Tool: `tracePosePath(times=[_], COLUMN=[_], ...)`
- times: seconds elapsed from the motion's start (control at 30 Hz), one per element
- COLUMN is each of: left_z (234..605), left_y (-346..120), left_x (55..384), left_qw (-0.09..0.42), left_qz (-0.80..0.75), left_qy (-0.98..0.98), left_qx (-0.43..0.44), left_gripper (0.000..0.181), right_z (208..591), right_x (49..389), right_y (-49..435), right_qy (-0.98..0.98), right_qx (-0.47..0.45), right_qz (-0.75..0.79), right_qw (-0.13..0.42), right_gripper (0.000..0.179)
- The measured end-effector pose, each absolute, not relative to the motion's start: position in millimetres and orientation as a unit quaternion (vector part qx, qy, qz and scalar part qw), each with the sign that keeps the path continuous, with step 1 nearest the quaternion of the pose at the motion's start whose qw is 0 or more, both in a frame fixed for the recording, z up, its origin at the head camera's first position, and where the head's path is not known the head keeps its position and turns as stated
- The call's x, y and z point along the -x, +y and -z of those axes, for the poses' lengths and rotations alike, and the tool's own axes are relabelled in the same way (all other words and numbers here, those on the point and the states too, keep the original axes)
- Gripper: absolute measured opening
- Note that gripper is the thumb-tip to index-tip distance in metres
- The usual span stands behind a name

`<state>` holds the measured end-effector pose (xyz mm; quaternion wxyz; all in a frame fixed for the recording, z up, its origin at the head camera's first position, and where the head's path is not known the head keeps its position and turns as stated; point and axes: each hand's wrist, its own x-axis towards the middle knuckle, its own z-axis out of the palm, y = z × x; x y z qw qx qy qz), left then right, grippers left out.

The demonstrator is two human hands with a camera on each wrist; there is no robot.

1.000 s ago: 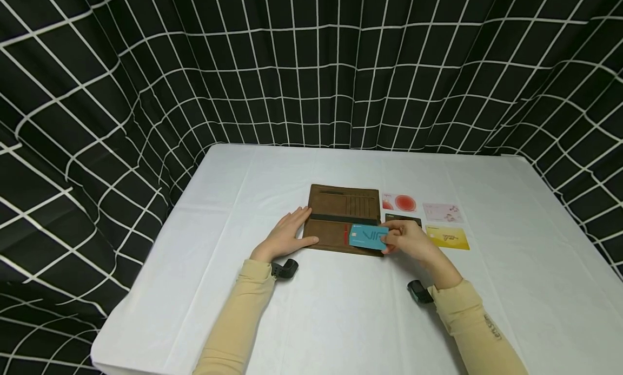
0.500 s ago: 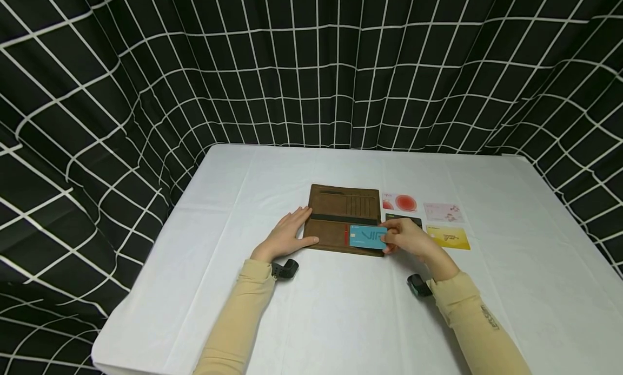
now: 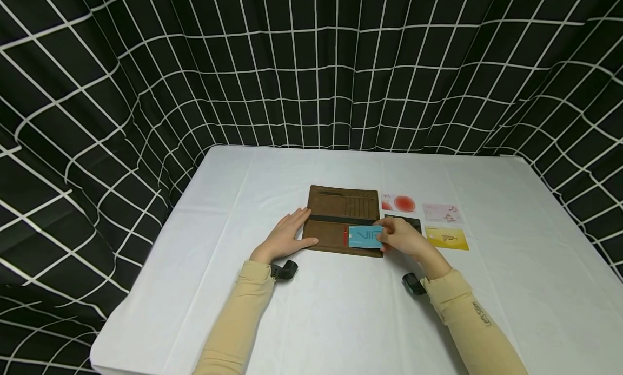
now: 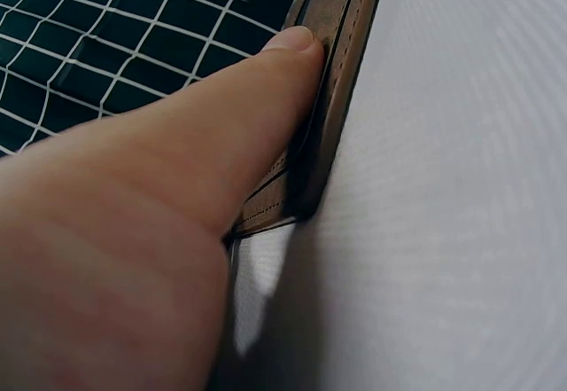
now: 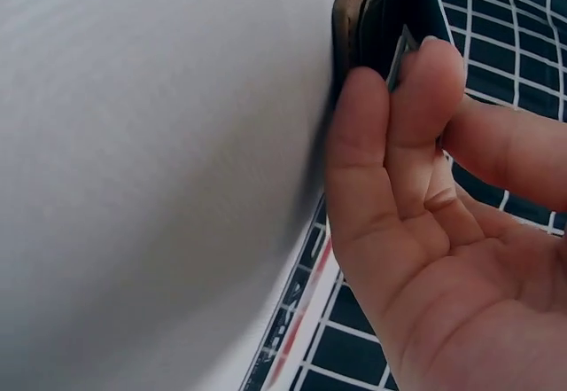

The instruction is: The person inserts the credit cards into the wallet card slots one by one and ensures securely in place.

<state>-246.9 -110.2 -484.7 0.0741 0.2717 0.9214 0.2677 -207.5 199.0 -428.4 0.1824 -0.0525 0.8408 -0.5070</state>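
Observation:
A brown wallet (image 3: pixel 328 205) lies unfolded on the white table, its card slots facing up. On its left edge rests my left hand (image 3: pixel 284 237), fingers extended; in the left wrist view the thumb (image 4: pixel 239 107) presses the wallet's lower corner. My right hand (image 3: pixel 404 238) pinches the right end of a blue card (image 3: pixel 361 236) over the lower right of the wallet. A red strip (image 3: pixel 346 236) shows at the card's left end. Curled fingers (image 5: pixel 427 89) hide most of the card in the right wrist view, beside the wallet's edge (image 5: pixel 354 10).
Right of the wallet lie a card with red circles (image 3: pixel 404 203), a pale pink card (image 3: pixel 443 213), a yellow card (image 3: pixel 446 238) and a dark card (image 3: pixel 412 222) partly behind the right hand. Black curtains with a white grid (image 3: pixel 311 83) surround the white table (image 3: pixel 340 321).
My right hand has shifted slightly left with the blue card, which now lies straighter along the wallet. The left hand stays in place on the wallet's edge.

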Motion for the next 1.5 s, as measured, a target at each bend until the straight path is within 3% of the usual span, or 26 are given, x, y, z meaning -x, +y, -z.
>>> tracePosePath(times=[0.93,1.5], left_z=[485.6,485.2], left_y=[-110.4,-110.9], left_x=[246.5,246.9], left_qw=[0.073,0.076], left_qz=[-0.265,-0.265], left_qy=[0.921,0.921], left_qx=[-0.276,-0.275], left_gripper=[0.084,0.084], right_z=[438.2,438.3], right_x=[216.4,220.5], right_y=[179.9,170.6], right_qy=[0.849,0.84], right_qx=[0.036,0.04], right_qz=[0.509,0.52], right_qw=[0.136,0.149], right_gripper=[0.032,0.03])
